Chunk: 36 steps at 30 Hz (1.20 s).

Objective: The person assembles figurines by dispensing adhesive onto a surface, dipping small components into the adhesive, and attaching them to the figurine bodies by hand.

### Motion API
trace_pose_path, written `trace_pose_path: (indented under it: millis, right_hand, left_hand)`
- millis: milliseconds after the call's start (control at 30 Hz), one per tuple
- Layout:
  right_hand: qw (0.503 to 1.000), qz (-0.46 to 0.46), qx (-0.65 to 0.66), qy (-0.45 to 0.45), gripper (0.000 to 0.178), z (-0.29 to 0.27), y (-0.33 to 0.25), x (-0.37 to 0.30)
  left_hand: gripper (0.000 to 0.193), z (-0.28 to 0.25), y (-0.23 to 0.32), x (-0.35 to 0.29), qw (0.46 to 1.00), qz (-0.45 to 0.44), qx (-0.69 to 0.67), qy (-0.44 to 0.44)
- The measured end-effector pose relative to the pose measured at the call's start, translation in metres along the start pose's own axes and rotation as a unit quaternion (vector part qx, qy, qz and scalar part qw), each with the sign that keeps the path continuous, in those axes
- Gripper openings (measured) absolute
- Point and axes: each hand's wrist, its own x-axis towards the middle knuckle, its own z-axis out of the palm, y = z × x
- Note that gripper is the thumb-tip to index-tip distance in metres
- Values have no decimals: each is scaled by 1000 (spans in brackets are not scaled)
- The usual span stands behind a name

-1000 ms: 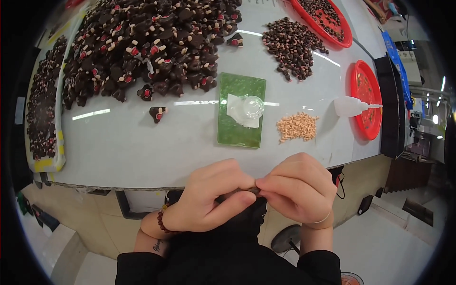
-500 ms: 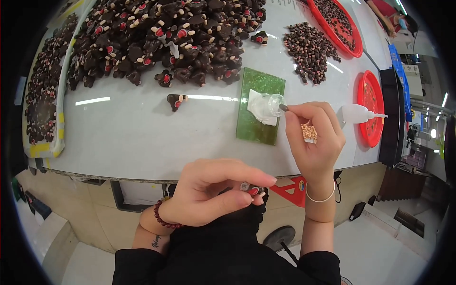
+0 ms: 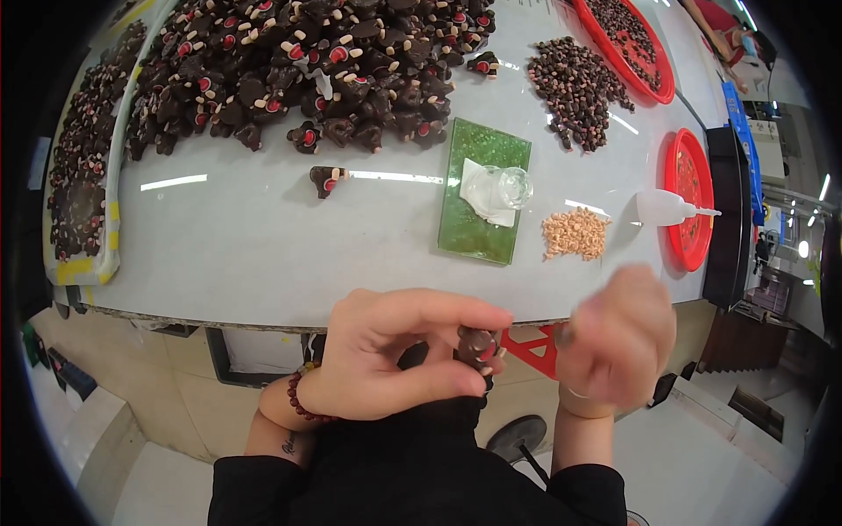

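Observation:
My left hand (image 3: 386, 351) is closed over the table's near edge. Its thumb and fingers pinch a small dark brown figurine (image 3: 478, 347) with red and cream parts. To the right, my right hand (image 3: 618, 342) is smeared by motion, fingers curled in. A blurred small dark piece (image 3: 567, 333) shows at its fingertips. Beyond both hands lies a green board (image 3: 487, 131), bearing a white sheet (image 3: 476, 197) and a small clear dish (image 3: 511, 188). Just right of the board is a little heap of cream pieces (image 3: 575, 233).
A large pile of similar figurines (image 3: 289, 79) covers the far left, with one figurine (image 3: 328, 181) apart from it. Small dark pieces (image 3: 579, 92) lie at the far right near a red tray (image 3: 664, 88). A white squeeze bottle (image 3: 660, 209) lies against another red tray (image 3: 675, 149).
My right hand has drawn back from the clear dish toward me and to the right, uncovering the cream heap. The figurine in my left hand has turned more upright.

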Motion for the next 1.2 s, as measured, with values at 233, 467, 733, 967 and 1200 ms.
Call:
trace_pose_path:
  millis: [233, 467, 733, 967, 1200]
  right_hand:
    - [997, -64, -40, -22, 31, -2, -18, -17]
    - [993, -93, -69, -23, 23, -3, -13, -22]
    - [991, -97, -86, -23, 23, -4, -12, -28]
    - [994, -94, -54, 3, 21, 0, -9, -27]
    - [997, -64, -18, -36, 16, 0, -9, -31]
  left_hand:
    - [45, 5, 12, 6, 982, -1, 177, -70]
    - [42, 11, 9, 5, 976, -1, 213, -50]
    - [26, 15, 3, 12, 940, 118, 315, -52]
    - [24, 12, 3, 16, 946, 112, 294, -71]
    - [29, -13, 31, 12, 943, 64, 305, -115]
